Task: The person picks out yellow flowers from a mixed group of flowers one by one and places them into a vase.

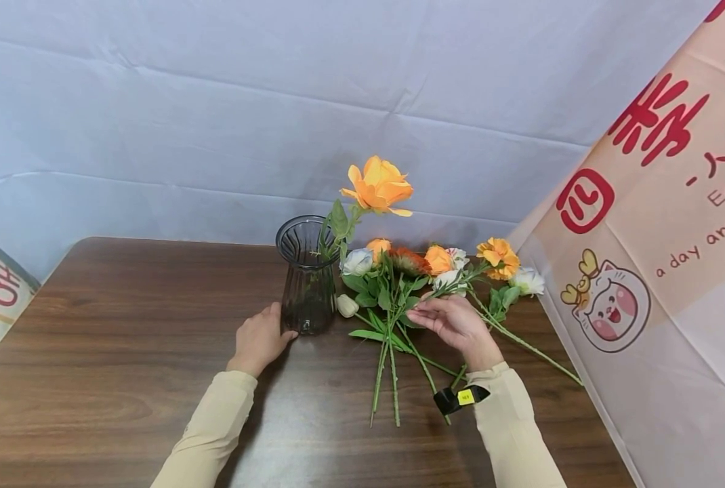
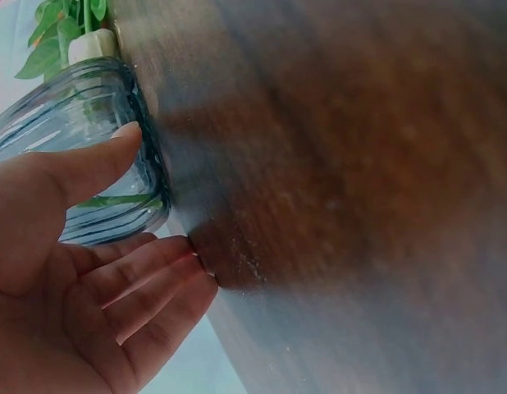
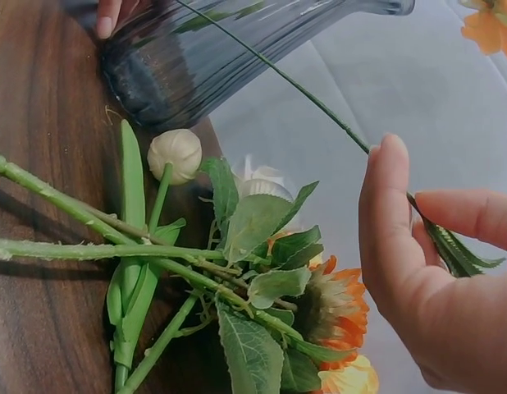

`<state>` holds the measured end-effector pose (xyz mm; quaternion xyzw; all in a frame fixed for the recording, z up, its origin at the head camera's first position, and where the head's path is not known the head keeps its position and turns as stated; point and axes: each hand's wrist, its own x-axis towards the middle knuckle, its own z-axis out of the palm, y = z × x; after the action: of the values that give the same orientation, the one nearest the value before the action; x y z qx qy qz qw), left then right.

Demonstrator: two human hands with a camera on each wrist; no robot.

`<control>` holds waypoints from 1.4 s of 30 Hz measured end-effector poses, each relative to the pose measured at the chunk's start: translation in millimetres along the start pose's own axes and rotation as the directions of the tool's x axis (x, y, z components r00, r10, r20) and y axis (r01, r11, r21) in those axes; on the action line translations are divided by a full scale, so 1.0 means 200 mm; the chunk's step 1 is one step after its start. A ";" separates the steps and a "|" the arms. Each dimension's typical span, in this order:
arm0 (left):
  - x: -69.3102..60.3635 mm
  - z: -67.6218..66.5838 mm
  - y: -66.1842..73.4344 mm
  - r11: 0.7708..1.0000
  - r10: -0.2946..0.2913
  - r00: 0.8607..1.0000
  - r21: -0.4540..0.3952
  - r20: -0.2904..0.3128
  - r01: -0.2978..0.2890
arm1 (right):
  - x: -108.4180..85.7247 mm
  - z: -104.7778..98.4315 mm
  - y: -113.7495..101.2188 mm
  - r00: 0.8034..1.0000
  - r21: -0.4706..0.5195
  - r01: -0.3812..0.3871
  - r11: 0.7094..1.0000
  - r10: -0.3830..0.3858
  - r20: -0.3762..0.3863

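Note:
A grey-tinted glass vase (image 1: 309,298) stands upright with one large orange rose (image 1: 377,186) leaning out of its mouth to the right. My left hand (image 1: 259,342) holds the vase low down, the thumb on one side and the fingers on the other. Over the pile of artificial flowers, my right hand (image 1: 450,324) pinches a thin green stem (image 3: 311,97) between thumb and fingers. The stem's free end points toward the vase and passes across it in the right wrist view. In the head view its orange bloom (image 1: 498,256) hangs beyond the hand.
Right of the vase lie several loose flowers: a white tulip bud (image 1: 347,306), a pale blue bloom (image 1: 358,261), a rust-orange flower (image 1: 408,260) and a white flower (image 1: 527,280). Their stems cross on the wooden table (image 1: 125,352). A pale cloth backdrop (image 1: 216,122) rises behind.

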<state>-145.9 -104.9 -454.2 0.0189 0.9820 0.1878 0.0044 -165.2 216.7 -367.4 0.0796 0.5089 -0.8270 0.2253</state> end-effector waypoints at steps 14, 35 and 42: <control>0.00 0.00 0.00 1.000 0.009 1.000 0.014 0.012 -0.009 | -0.01 0.03 -0.07 0.999 0.076 0.040 0.996 -0.042 0.026; 0.01 0.01 0.00 1.000 0.002 1.000 0.013 0.005 -0.002 | -0.04 0.15 -0.20 0.992 0.160 0.104 0.982 -0.114 0.052; 0.01 0.02 -0.01 1.000 0.001 1.000 0.018 0.015 -0.001 | -0.05 0.21 -0.24 0.988 0.165 0.136 0.977 -0.147 0.056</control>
<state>-147.7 -105.2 -457.8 0.0207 0.9836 0.1786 0.0114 -174.1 201.7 -304.7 0.0328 0.4368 -0.8816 0.1761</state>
